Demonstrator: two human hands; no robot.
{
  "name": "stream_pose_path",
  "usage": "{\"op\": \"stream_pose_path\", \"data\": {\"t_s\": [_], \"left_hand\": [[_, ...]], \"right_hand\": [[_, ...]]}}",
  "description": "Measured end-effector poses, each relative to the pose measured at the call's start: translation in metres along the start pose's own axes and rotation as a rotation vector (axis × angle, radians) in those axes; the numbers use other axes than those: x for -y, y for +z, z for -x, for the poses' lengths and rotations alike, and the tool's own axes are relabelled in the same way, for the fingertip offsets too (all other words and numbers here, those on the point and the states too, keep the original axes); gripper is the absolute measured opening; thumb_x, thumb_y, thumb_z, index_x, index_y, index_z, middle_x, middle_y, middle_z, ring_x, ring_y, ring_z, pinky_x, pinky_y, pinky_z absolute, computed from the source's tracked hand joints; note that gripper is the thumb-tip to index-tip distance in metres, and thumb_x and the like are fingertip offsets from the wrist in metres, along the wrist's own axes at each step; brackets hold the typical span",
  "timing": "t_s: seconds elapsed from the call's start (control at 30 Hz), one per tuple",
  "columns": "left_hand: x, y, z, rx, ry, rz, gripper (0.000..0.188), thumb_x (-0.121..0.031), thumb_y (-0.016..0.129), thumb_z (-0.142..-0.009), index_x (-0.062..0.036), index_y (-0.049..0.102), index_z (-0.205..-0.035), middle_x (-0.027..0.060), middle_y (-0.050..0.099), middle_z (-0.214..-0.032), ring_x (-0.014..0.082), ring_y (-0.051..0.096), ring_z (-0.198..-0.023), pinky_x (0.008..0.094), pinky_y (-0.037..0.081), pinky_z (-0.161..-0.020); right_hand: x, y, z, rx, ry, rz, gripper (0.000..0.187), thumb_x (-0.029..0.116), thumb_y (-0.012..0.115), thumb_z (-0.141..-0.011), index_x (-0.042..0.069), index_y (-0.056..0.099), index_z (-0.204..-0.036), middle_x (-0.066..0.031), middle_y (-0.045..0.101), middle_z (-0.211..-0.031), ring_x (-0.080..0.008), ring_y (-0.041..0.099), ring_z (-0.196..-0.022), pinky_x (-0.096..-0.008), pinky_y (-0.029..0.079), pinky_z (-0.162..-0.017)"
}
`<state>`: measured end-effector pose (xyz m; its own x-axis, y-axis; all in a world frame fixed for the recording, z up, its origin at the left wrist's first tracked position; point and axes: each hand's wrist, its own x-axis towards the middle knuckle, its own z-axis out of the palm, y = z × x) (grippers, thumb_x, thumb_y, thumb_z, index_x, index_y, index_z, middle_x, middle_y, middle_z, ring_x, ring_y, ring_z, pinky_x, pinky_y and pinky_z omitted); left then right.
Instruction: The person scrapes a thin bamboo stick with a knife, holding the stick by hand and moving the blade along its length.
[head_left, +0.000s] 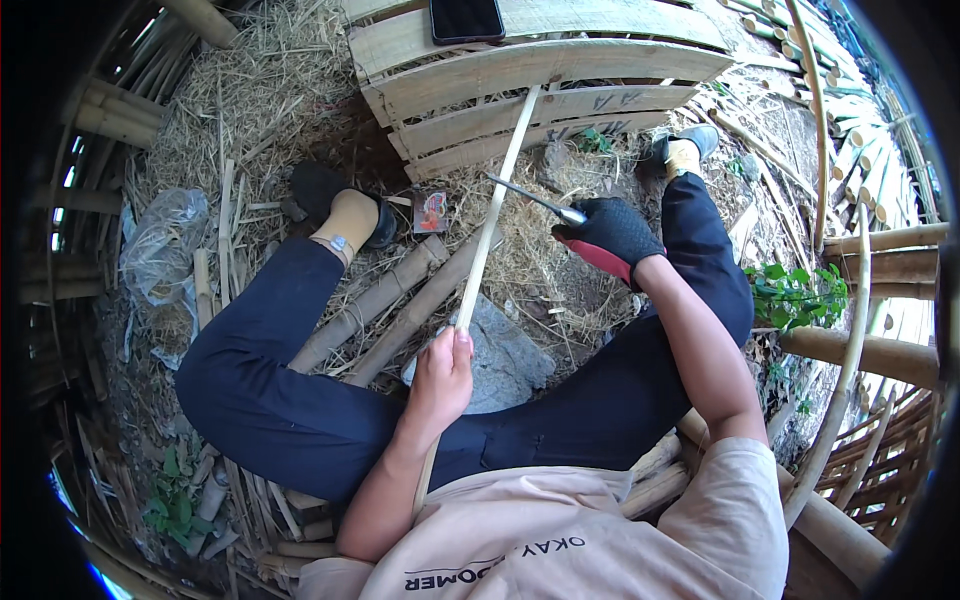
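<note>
My bare left hand [440,382] is wrapped round a long, pale bamboo strip [487,235]. The strip slants from beside my waist up to the slatted wooden crate [545,62], where its far end meets the crate's side. On my right hand [612,240] is a black and red work glove, its fingers closed on the handle of a knife [536,197]. The slim blade points left, and its tip lies close to or over the strip; whether they touch I cannot tell. Beyond my left hand rests a grey stone [505,362] between my legs.
A dark phone [467,22] lies on the crate. Bamboo poles [385,300] and a small red packet [430,213] are on the straw-strewn ground. A clear plastic bag [165,250] sits at left. Bamboo rails [870,358] and green leaves [795,298] are at right.
</note>
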<state>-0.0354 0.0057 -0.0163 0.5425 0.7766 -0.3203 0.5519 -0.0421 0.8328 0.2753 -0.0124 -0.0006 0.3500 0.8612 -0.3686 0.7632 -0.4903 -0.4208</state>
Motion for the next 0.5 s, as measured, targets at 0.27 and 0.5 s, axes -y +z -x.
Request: {"op": "stream_pose_path", "data": {"t_s": [0.27,0.5], "left_hand": [[-0.005,0.0,-0.004,0.007,0.003,-0.072,0.036,-0.029,0.062,-0.101,0.0007,0.056,-0.081,0.0202,0.059,-0.064,0.0414,0.062,-0.062,0.0482,0.045,-0.058],[-0.022,0.009,0.001,-0.045,-0.001,-0.151,0.03,-0.022,0.068,-0.097,-0.0017,0.053,-0.08,0.0146,0.058,-0.059,0.0322,0.062,-0.053,0.0441,0.045,-0.053]], "right_hand": [[0.044,0.031,0.022,0.271,-0.214,0.04,0.041,0.05,0.069,-0.086,0.015,0.076,-0.105,-0.0182,0.074,-0.096,-0.039,0.071,-0.092,-0.047,0.056,-0.087],[0.035,0.041,0.015,0.203,-0.234,0.123,0.031,0.038,0.07,-0.082,0.014,0.076,-0.099,-0.0179,0.073,-0.087,-0.0387,0.072,-0.086,-0.0471,0.057,-0.082]]}}
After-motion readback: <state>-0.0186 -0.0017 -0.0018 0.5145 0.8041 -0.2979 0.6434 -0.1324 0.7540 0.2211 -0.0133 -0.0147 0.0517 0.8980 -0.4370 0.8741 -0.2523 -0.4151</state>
